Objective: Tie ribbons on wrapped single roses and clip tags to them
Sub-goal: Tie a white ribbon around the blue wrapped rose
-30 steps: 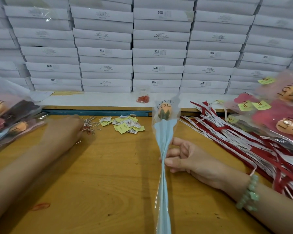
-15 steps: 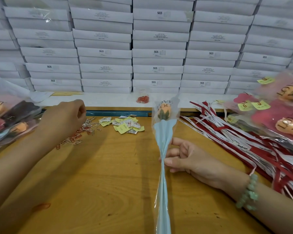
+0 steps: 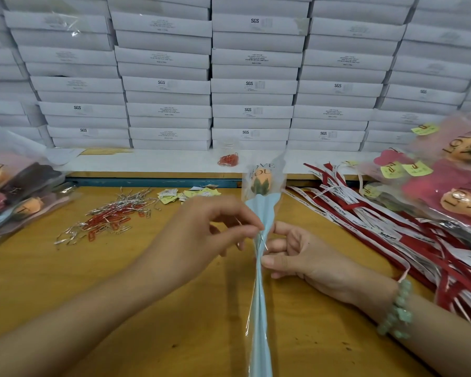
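Left grip (image 3: 201, 232) pinches a thin silver wire (image 3: 263, 241), prob. a clip, at the neck of the wrapped rose (image 3: 262, 210), held over the table (image 3: 38, 268) — right grip (image 3: 305, 257) pinches its stem. Step looks like fastening; no ribbon or tag seen on it yet — nxt needs one from the ribbons (image 3: 392, 229).

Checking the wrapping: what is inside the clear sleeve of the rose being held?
An orange rose bud with green sepals sits above a light blue paper cone. The stem cannot be seen, because that paper covers it.
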`<state>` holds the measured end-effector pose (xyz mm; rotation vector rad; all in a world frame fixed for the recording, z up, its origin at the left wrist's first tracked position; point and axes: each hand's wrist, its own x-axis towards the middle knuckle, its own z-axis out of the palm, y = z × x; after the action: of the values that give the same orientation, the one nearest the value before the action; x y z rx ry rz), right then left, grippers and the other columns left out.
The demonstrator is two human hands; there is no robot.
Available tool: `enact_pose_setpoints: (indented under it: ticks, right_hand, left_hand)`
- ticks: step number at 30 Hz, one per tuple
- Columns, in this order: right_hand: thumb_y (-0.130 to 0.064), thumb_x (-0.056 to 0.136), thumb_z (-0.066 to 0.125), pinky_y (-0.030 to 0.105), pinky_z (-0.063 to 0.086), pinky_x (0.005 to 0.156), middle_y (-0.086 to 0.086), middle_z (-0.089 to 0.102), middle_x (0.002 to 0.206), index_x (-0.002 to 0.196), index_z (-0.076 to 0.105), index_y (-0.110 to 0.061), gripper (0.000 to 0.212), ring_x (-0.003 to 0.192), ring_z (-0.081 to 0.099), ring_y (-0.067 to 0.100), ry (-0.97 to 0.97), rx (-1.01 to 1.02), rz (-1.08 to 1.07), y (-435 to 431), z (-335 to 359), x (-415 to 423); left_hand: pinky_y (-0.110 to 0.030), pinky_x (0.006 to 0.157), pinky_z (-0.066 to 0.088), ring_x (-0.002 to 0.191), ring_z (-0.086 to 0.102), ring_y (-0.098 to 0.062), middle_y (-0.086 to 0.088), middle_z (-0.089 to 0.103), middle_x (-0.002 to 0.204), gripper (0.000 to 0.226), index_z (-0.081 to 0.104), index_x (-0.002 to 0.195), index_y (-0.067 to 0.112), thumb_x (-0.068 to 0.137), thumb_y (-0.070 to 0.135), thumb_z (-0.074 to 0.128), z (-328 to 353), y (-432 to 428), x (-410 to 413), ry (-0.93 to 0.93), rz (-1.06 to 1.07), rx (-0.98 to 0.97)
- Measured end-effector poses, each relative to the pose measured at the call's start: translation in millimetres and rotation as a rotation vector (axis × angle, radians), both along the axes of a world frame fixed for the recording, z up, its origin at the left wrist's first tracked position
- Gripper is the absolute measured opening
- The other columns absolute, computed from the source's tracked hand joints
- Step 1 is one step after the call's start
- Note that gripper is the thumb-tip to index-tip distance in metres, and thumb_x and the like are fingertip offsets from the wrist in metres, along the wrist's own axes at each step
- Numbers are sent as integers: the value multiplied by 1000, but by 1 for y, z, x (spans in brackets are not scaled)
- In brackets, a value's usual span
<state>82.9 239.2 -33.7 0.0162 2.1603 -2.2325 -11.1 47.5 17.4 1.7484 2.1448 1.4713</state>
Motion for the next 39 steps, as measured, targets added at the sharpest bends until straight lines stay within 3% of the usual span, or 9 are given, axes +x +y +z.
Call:
enact_pose_setpoints:
  ticks: [5,12,20,23,30,33,35,37,39]
  right_hand:
    - [-5,77,71,19,54,64,16,71,103,129,47,2,58,86,68,17,5,-4,-8,1,-3,-1]
    - [-8,75,71,19,55,65,2,73,93,129,47,1,60,80,69,8,1,-11,9,1,-2,-1]
    - [-6,74,71,20,55,65,8,71,97,129,46,4,61,80,68,11,4,-31,3,1,-2,-1]
    - [-4,77,70,21,56,66,8,71,98,127,50,3,54,82,68,12,4,-47,5,1,-1,0]
    - [-5,83,68,21,57,67,5,72,95,115,56,-5,34,81,68,10,12,-106,36,1,2,0]
    - [-4,79,70,21,56,68,6,72,96,118,54,-2,42,84,68,12,15,-69,26,0,2,0]
    - [-4,77,70,21,56,67,8,71,96,121,51,0,48,82,68,13,14,-70,12,0,1,0]
    - [-3,76,70,20,56,65,8,71,96,120,52,-1,47,80,69,12,18,-82,9,0,2,0]
    - [-3,77,70,20,57,65,7,72,96,116,54,-6,43,81,70,11,21,-92,16,0,2,0]
  left_hand:
    - [-15,57,48,74,66,-7,16,70,79,6,72,81,32,75,29,74,-22,3,6,-93,-55,-13]
    - [-15,62,48,80,63,-10,8,66,87,9,75,85,14,79,7,75,-25,0,0,246,-21,-7]
    - [-22,63,50,80,60,-11,0,64,91,7,74,90,11,87,14,69,-28,-2,3,465,-10,-16]
    - [-34,53,53,72,63,-20,-4,65,91,17,73,92,9,90,15,57,-28,-3,6,623,0,-61]
    - [-37,45,51,63,61,-25,-9,64,91,15,72,94,7,81,-1,72,-31,-3,5,737,12,-115]
    - [-34,52,53,70,62,-20,-4,64,92,17,73,93,10,91,15,57,-32,-2,3,672,8,-88]
    - [-25,61,53,78,61,-11,2,64,92,13,74,92,13,90,17,62,-31,0,2,534,-3,-57]
    - [-18,67,50,83,62,-9,7,65,90,9,76,91,16,84,12,72,-30,2,0,305,-19,-21]
    - [-25,69,55,82,66,-13,6,68,86,10,78,86,20,78,16,76,-29,3,-3,-48,-28,-4]
